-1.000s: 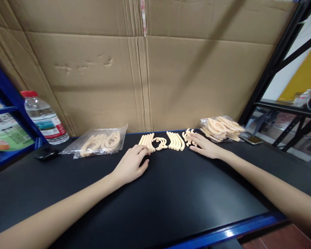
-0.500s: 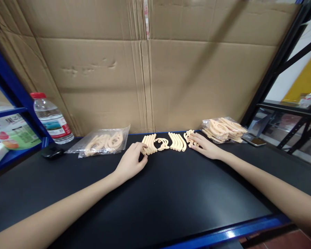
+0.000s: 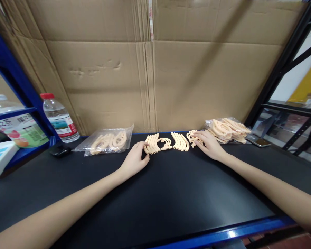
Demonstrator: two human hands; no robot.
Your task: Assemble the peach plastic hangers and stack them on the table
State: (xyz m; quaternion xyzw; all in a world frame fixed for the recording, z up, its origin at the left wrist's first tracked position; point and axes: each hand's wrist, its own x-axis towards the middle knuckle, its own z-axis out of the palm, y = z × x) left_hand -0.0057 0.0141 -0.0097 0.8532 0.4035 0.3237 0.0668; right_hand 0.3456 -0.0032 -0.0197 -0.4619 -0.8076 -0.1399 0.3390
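Several slim, curved beige pieces [image 3: 152, 144] lie side by side in a row on the black table [image 3: 166, 193]. My left hand [image 3: 135, 158] rests at the left end of this row, fingertips against its outermost piece, thumb apart. To the right is a small group of hook-shaped beige pieces [image 3: 166, 143], then a second row of curved pieces [image 3: 180, 141]. My right hand [image 3: 209, 146] lies over another cluster of hook-shaped pieces [image 3: 191, 137], its fingers apart and touching them; some pieces are partly hidden beneath the fingers.
Clear bags of beige parts lie at the left [image 3: 109, 141] and right [image 3: 228, 129]. A water bottle [image 3: 60, 119] and a black mouse-like object [image 3: 59, 150] stand left. A phone [image 3: 259, 141] lies far right. A cardboard wall [image 3: 106, 86] closes off the back.
The view has shifted a little, so everything sits slightly further right. My right hand has drawn slightly right over the hook-shaped pieces. My left hand stays by its row.
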